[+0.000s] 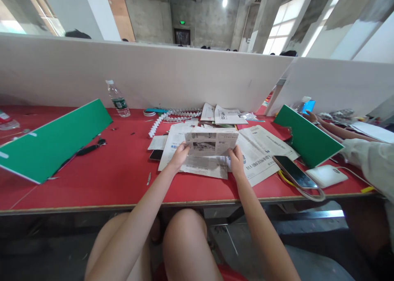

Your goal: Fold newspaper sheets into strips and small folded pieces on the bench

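Observation:
A folded sheet of newspaper point(212, 144) is held up between my hands, printed with a dark photo and columns of text. Its left edge is pinched by my left hand point(181, 154), and the right edge by my right hand point(236, 160). Beneath it, more newspaper sheets point(261, 149) lie spread on the red table point(129, 178). Behind the sheet runs a zigzag chain of folded white paper point(158, 125), beside smaller folded newspaper pieces point(227, 114).
Green boards point(61, 141) stand on the left and right. A water bottle point(118, 100) is near the white partition point(154, 73). On the right lie a phone point(295, 172), a white power bank point(326, 176) with a cable, and a co-worker's sleeve point(366, 157).

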The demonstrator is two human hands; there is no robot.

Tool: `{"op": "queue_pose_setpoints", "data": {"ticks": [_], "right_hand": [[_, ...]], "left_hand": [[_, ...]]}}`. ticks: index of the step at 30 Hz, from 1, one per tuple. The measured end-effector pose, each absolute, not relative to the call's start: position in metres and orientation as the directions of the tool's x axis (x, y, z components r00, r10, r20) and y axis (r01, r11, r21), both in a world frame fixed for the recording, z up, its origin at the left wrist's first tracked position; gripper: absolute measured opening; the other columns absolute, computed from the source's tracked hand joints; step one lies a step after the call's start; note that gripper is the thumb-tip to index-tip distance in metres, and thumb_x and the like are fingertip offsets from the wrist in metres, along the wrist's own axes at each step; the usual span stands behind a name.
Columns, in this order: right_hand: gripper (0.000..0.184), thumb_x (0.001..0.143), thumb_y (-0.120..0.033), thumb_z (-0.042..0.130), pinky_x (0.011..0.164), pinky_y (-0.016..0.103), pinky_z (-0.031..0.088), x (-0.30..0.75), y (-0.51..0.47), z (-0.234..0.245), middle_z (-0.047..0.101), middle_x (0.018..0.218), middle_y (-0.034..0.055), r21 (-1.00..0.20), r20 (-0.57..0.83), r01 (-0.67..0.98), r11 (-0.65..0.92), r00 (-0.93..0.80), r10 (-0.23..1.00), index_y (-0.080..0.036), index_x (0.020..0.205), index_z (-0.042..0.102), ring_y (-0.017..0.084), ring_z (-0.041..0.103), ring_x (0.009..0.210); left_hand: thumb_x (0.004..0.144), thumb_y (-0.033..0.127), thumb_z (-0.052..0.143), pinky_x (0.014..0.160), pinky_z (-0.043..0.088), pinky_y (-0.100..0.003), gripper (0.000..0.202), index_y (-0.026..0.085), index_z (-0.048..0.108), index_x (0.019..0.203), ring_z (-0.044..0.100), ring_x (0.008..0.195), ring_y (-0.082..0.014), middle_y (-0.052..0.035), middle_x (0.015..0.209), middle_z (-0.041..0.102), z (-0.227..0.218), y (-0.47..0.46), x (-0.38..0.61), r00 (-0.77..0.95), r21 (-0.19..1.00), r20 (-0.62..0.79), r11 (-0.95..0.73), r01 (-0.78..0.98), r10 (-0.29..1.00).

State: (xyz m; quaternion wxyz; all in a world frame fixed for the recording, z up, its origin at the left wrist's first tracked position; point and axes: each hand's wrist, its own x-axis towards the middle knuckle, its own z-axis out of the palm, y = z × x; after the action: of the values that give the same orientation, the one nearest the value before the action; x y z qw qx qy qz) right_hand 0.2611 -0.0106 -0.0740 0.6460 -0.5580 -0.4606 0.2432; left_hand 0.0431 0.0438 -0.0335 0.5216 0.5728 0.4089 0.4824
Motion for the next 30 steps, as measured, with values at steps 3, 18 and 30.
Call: {"op": "queue_pose_setpoints", "data": {"ticks": [3, 18, 30], "right_hand": [[0.023, 0.074, -0.032, 0.055, 0.083, 0.033, 0.039, 0.261, -0.01, -0.077, 0.059, 0.098, 0.0022, -0.967, 0.256, 0.121, 0.225, 0.433, 0.864, -0.023, 0.094, 0.05, 0.019, 0.052, 0.091], [0.026, 0.077, -0.034, 0.051, 0.087, 0.034, 0.038, 0.259, -0.012, -0.075, 0.059, 0.103, 0.0036, -0.948, 0.319, 0.145, 0.285, 0.407, 0.856, -0.024, 0.101, 0.052, 0.02, 0.051, 0.099], [0.017, 0.075, -0.037, 0.053, 0.069, 0.029, 0.038, 0.266, -0.014, -0.069, 0.058, 0.079, 0.0005, -0.946, 0.324, 0.154, 0.286, 0.496, 0.805, -0.02, 0.079, 0.056, 0.016, 0.049, 0.074]], "left_hand": [[0.076, 0.024, 0.054, 0.094, 0.037, -0.031, 0.019, 0.017, 0.06, 0.093, 0.056, 0.101, -0.0205, -0.0043, 0.097, 0.067, -0.036, 0.04, 0.045, 0.232, 0.997, 0.06, -0.047, -0.061, 0.971], [0.076, 0.021, 0.058, 0.102, 0.03, -0.03, 0.017, 0.02, 0.061, 0.093, 0.05, 0.117, -0.0214, -0.0059, 0.112, 0.064, -0.047, 0.042, 0.055, 0.138, 0.996, 0.073, -0.078, 0.034, 0.988], [0.075, 0.027, 0.054, 0.057, 0.031, -0.025, 0.033, 0.022, 0.034, 0.049, 0.039, 0.052, -0.0135, 0.0043, 0.047, 0.038, -0.016, 0.036, 0.045, 0.135, 0.886, 0.21, -0.247, 0.393, 0.968]]}}
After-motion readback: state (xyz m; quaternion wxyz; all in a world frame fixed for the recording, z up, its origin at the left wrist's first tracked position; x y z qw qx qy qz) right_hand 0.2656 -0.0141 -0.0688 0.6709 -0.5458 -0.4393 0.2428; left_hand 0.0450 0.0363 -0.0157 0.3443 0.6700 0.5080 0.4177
